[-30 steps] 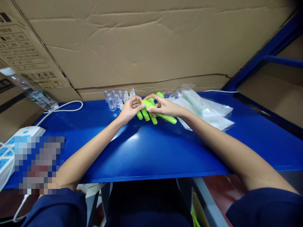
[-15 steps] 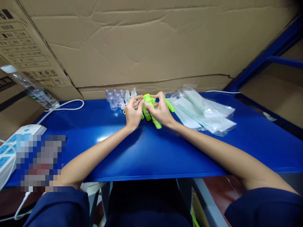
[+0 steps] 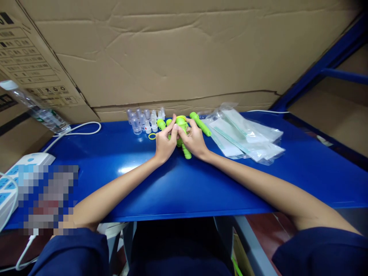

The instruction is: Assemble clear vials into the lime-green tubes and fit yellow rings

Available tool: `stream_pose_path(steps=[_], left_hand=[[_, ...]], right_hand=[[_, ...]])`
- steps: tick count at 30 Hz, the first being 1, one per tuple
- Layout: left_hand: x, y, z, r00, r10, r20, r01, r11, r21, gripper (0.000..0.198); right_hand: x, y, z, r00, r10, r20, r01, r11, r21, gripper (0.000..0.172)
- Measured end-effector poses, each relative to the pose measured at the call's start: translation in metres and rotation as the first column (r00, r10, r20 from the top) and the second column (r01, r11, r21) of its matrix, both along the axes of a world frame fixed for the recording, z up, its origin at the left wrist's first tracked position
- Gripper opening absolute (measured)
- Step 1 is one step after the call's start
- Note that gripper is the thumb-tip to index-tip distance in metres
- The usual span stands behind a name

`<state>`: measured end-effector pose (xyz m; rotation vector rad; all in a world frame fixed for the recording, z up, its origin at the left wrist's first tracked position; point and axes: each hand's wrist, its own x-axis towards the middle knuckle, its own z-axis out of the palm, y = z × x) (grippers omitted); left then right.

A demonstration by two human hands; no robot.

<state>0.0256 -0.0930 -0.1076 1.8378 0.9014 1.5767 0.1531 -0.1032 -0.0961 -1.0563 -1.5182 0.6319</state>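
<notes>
My left hand (image 3: 166, 145) and my right hand (image 3: 196, 142) meet at the table's middle, both closed around a lime-green plastic part (image 3: 181, 122). A yellow ring lies around its wide top end; fingers cover much of the rest. Below my hands a ribbed green tube (image 3: 187, 153) sticks out; whether it is a separate piece I cannot tell. Another green tube (image 3: 201, 125) lies just beyond my right hand. Left of my hands are a green piece with a rounded end (image 3: 161, 124) and a loose yellow ring (image 3: 152, 136).
Several clear plastic caps (image 3: 137, 126) and whitish-tipped pieces (image 3: 154, 125) stand at the back left. Clear bags with white sheets (image 3: 244, 134) lie to the right. A power strip (image 3: 31, 163), a cable and a water bottle (image 3: 43, 115) are at the left. Cardboard (image 3: 178, 57) walls the back.
My hands have drawn closer together around the green part, and its yellow-ringed top has tipped slightly. My left hand has shifted right, uncovering the loose ring and green piece beside it.
</notes>
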Motion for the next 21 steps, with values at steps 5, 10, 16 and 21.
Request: stream_pose_path(steps=[5,10,16,21], left_hand=[[0.003,-0.009,0.004,0.998,0.06,-0.038,-0.059,0.998,0.031,0.046],[-0.001,-0.01,0.014,0.99,0.058,-0.125,-0.046,0.994,0.094,0.045],[-0.005,-0.006,0.02,0.994,0.042,-0.097,-0.026,0.986,0.167,0.042],[-0.009,-0.001,0.025,0.985,0.164,-0.055,-0.146,0.961,0.234,0.025]], right_hand=[[0.004,0.006,-0.003,0.998,-0.058,-0.016,0.058,0.998,0.003,0.063],[0.009,0.006,0.004,1.0,-0.016,0.009,0.016,0.998,0.054,0.065],[0.007,0.003,0.006,0.999,0.029,-0.031,-0.025,0.99,0.139,0.063],[0.005,0.0,0.005,0.998,0.056,0.001,-0.055,0.991,0.12,0.053]])
